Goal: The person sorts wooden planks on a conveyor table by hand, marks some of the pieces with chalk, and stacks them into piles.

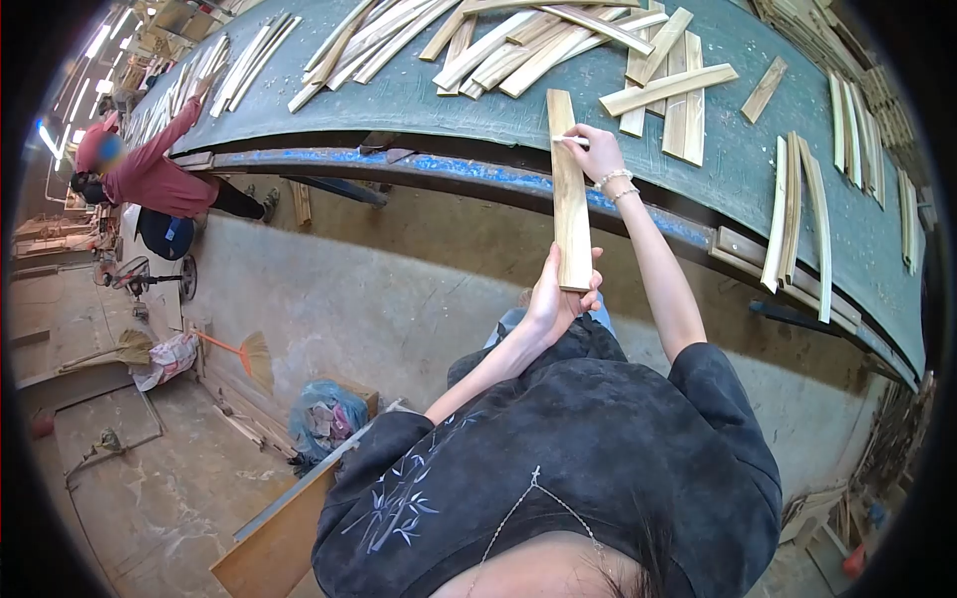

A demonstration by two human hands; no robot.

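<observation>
My left hand is closed around the near end of a wooden slat. The slat points away from me, and its far end reaches over the edge of the green-topped table. In the closed fingers of my right hand is a slim white stick, too small to name for sure. It lies across the slat's upper part. Beyond both hands, a heap of loose wooden slats covers the table, with several crossed ones nearest my right hand.
Curved strips lie at the table's right side. A co-worker in a red top reaches over the table's left end. Behind me are a plastic bag of scraps, a broom and a wooden board.
</observation>
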